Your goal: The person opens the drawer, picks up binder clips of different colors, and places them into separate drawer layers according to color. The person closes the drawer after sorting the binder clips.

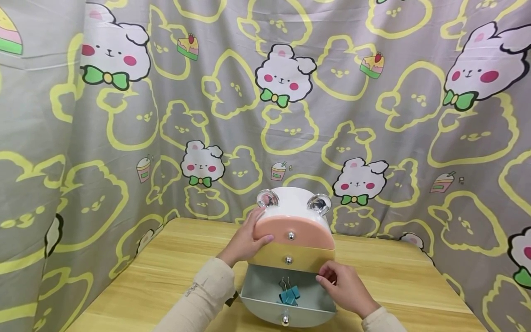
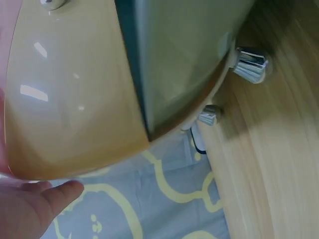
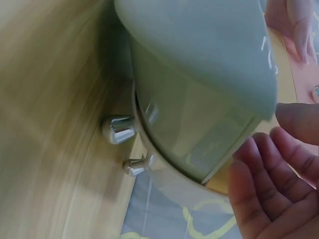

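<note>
A small desktop drawer box [image 1: 304, 196] with a white top and clear round ears stands on the table. Its pink top drawer [image 1: 309, 228] and yellow middle drawer [image 1: 309, 258] are closed, while the grey-green bottom drawer [image 1: 265, 313] is pulled out. Teal binder clips [image 1: 289, 295] lie inside that drawer. My left hand [image 1: 244, 237] rests against the box's left side, thumb along the pink front. Beside the bottom drawer's right edge is my right hand [image 1: 346, 283], its fingers loosely curled. In the right wrist view, the thumb's tip is right at the drawer's corner.
The box stands on a wood-grain table [image 1: 398, 276]. Behind and on both sides hangs a grey curtain [image 1: 232, 120] printed with bears and yellow outlines. Round silver knobs [image 1: 285, 319] stick out from the drawer fronts.
</note>
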